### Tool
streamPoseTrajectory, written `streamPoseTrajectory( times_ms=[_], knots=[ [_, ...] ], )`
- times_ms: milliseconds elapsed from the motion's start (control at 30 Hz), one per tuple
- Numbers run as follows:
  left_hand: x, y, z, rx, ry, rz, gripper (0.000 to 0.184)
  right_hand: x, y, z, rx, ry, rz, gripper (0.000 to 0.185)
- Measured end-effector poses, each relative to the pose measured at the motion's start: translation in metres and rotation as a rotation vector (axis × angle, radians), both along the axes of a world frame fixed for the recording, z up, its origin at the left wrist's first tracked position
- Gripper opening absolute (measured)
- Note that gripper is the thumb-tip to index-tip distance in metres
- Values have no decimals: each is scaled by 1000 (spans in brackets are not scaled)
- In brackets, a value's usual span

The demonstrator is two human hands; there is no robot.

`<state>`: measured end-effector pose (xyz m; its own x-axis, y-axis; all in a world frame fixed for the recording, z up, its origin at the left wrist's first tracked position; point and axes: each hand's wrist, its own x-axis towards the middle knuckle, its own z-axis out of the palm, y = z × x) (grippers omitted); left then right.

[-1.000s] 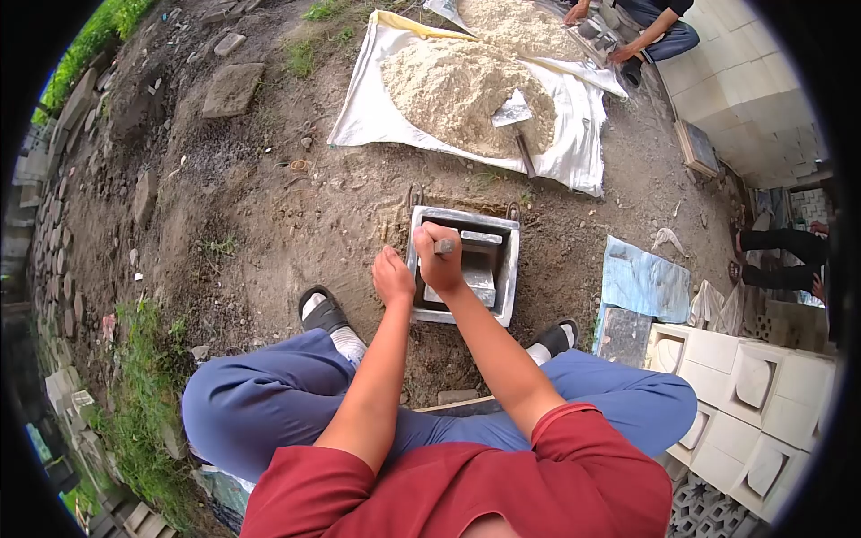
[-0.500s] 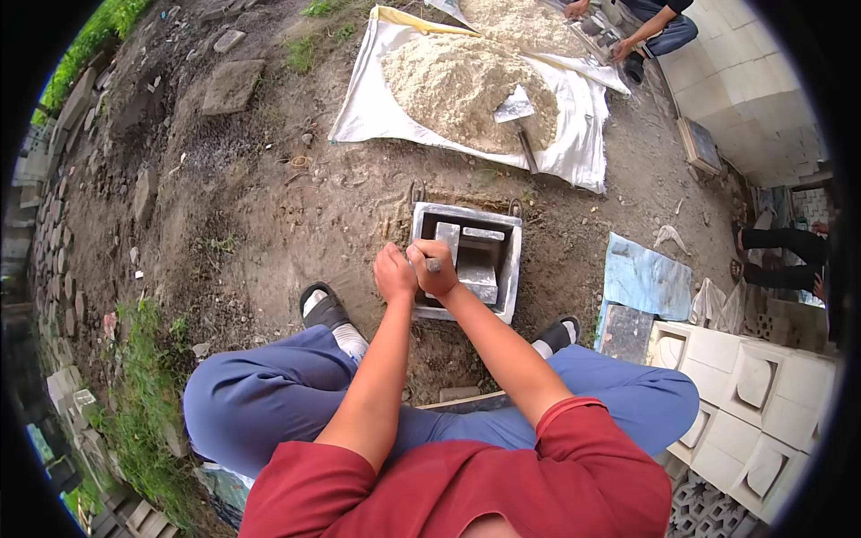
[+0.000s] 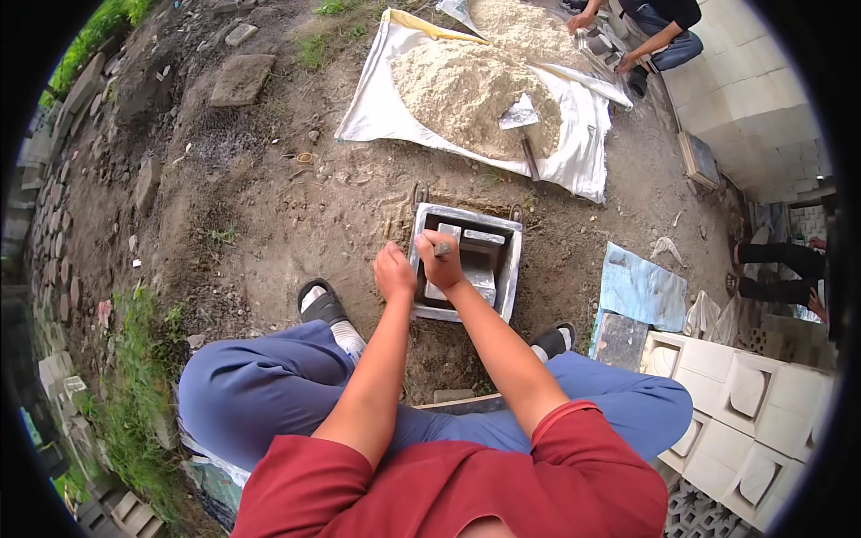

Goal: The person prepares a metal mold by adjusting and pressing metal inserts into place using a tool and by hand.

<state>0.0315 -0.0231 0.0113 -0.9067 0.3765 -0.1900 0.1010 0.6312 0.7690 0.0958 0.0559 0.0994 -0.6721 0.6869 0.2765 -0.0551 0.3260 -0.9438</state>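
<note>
A square metal mould (image 3: 513, 269) stands on the dirt between my feet, with metal blocks (image 3: 482, 272) inside its walls. My left hand (image 3: 395, 272) is closed at the mould's left wall and seems to grip its rim; its fingertips are partly hidden. Over the left part of the opening, my right hand (image 3: 439, 261) is wrapped round a short rod-like tool (image 3: 442, 250). Only the tool's blunt grey end shows above the fist, and its lower part is hidden.
Ahead lies a white sheet (image 3: 363, 117) bearing pale sandy material (image 3: 457, 85) and a trowel (image 3: 520, 114). Pale blocks (image 3: 731, 394) are stacked at right beside a blue sheet (image 3: 641, 287). Another person's hands (image 3: 625, 63) work at the top right.
My right hand has shifted slightly right and forward over the mould, turning the rod-like tool with it. My left hand stays at the left wall. The camera view has tilted slightly.
</note>
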Motion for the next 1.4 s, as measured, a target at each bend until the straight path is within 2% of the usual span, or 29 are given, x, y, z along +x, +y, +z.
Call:
streamPoseTrajectory(
  times_ms=[100, 233, 333, 400, 467, 533, 600, 633, 767, 867, 933, 1000, 1033, 1100, 1200, 1300, 1367, 1400],
  knots=[
    [4, -6, 5, -47, -51, -24, 50, -6, 3, 2, -153, -17, -55, 36],
    [2, -8, 3, -69, -75, -30, 49, -9, 12, 47, -389, 123, -82, 38],
    [1, -4, -2, -64, -56, -33, 50, -8, 16, 60, -411, 176, -38, 40],
    [1, -4, -5, -86, -86, -26, 50, -8, 17, 13, -311, 135, -43, 40],
    [5, -5, 1, -93, -95, -24, 51, -7, 16, -33, -86, 52, -48, 42],
    [0, -4, -1, -99, -93, -17, 51, -15, 19, -33, -96, 43, -56, 42],
    [2, -5, -4, -75, -71, -36, 51, -13, 17, -27, -311, 96, -114, 41],
    [1, -4, -4, -70, -85, -32, 51, -14, 15, -15, -387, 121, -130, 41],
    [3, -8, -6, -65, -100, -35, 50, -9, 14, 37, -412, 204, -123, 43],
    [1, -3, -1, -56, -102, -24, 50, -5, 6, 41, -355, 159, -102, 42],
    [1, -6, 5, -52, -120, -52, 50, -5, -2, -17, -105, 67, -89, 40],
    [3, -6, 3, -61, -108, -49, 50, -7, -4, -23, -27, 58, -97, 39],
    [0, -4, 1, -73, -90, -43, 49, -12, -1, -26, -24, 67, -93, 39],
    [4, -7, -3, -74, -88, -39, 49, -10, 1, -31, -289, 67, -101, 39],
    [1, -4, -5, -56, -82, -27, 49, -12, 1, 10, -412, 134, -141, 39],
    [1, -6, -7, -59, -85, -38, 49, -8, -1, 21, -309, 102, -100, 40],
    [0, -5, -5, -68, -85, -42, 49, -7, -4, 2, -138, 23, -108, 34],
    [-1, -5, -5, -89, -89, -61, 49, -9, -8, -3, -133, 15, -89, 34]
  ],
)
